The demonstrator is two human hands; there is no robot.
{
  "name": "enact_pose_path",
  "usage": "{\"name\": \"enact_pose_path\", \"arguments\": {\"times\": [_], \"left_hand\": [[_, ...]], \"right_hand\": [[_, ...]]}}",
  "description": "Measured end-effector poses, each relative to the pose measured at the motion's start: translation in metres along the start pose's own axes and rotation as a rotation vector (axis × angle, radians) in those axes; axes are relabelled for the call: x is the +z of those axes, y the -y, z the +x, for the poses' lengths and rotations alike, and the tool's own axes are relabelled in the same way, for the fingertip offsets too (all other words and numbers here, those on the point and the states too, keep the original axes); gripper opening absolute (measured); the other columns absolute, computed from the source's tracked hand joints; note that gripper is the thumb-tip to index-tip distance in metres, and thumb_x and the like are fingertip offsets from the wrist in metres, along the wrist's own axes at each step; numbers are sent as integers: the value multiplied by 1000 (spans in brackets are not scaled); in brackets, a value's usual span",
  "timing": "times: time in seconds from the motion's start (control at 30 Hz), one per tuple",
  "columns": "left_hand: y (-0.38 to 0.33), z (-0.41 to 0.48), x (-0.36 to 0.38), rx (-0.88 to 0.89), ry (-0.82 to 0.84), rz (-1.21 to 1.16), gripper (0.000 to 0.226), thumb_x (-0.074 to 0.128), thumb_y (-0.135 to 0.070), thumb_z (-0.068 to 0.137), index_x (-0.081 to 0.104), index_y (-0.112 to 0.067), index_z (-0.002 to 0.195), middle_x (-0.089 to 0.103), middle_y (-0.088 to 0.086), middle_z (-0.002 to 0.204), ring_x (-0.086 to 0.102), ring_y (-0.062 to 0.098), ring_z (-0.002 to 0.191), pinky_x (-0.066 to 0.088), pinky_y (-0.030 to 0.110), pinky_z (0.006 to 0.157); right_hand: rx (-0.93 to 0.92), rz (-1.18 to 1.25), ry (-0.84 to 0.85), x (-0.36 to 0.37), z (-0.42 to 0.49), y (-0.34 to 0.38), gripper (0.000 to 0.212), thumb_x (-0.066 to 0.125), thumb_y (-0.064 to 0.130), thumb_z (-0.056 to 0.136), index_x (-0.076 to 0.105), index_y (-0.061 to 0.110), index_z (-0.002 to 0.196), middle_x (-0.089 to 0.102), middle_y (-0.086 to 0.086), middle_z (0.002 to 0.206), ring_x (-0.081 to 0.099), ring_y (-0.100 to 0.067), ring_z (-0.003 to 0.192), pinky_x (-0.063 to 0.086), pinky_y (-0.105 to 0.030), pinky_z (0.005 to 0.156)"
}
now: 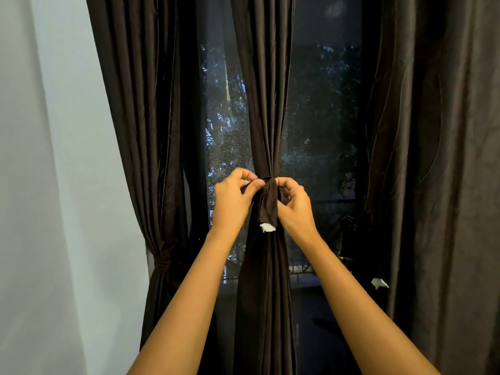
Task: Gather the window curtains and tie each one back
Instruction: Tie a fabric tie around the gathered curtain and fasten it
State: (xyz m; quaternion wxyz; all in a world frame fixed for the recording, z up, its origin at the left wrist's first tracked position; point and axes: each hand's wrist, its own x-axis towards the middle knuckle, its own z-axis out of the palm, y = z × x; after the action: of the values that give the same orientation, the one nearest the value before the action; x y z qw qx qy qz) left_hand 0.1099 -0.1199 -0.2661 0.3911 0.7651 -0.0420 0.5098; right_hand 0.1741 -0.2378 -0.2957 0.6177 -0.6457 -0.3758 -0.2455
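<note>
The middle curtain is cinched to a narrow waist by a dark tie band — the left grip pinches it on one side, the right grip on the other. The band's loose end hangs down, white-tipped. The left curtain is already tied low down; the right curtain hangs loose.

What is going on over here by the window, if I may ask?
A person is tying back the middle curtain. The left hand and right hand each pinch a dark fabric tie wrapped around its gathered folds. The left curtain is already tied low down by the wall; the right curtain hangs untied.
</note>
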Motion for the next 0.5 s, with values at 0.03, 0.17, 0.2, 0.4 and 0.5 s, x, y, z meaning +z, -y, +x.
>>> {"name": "enact_pose_path", "arguments": {"times": [0.03,0.17,0.2,0.4,0.5], "left_hand": [[0,0,1,-6,-6,3,15,68,-25,85,64,-14,93,72,2,79,68,10,75,55,29,71],[1,2,4,-5,-13,31,17,65,-24,88,66,-12,99,72,3,89,68,9,83,54,22,75],[1,3,4,1,-15,40,16,65,-23,88,67,-11,98,72,1,90,66,6,84,52,16,75],[3,8,3,12,23,31,8,64,-19,88,69,-13,91,67,-7,79,63,2,74,44,4,65],[4,12,-3,-17,112,-59,5,62,-14,90,67,-14,87,69,-4,74,66,4,64,53,17,64]], "right_hand": [[7,0,-4,1,0,-1,28,66,48,76,60,35,101,62,-2,107,57,-19,107,51,-44,89],[7,-48,-87,5,4,-2,30,73,50,75,63,32,96,66,-1,99,60,-20,99,51,-43,83],[7,-45,-113,7,4,0,30,70,54,76,64,31,95,67,0,95,61,-21,97,52,-44,81],[68,158,-225,8,-2,14,18,58,30,90,68,16,85,68,-4,83,64,-13,83,53,-32,75],[58,196,-169,4,-2,17,15,57,13,91,63,6,79,61,-3,71,57,-11,70,45,-28,66]]}}
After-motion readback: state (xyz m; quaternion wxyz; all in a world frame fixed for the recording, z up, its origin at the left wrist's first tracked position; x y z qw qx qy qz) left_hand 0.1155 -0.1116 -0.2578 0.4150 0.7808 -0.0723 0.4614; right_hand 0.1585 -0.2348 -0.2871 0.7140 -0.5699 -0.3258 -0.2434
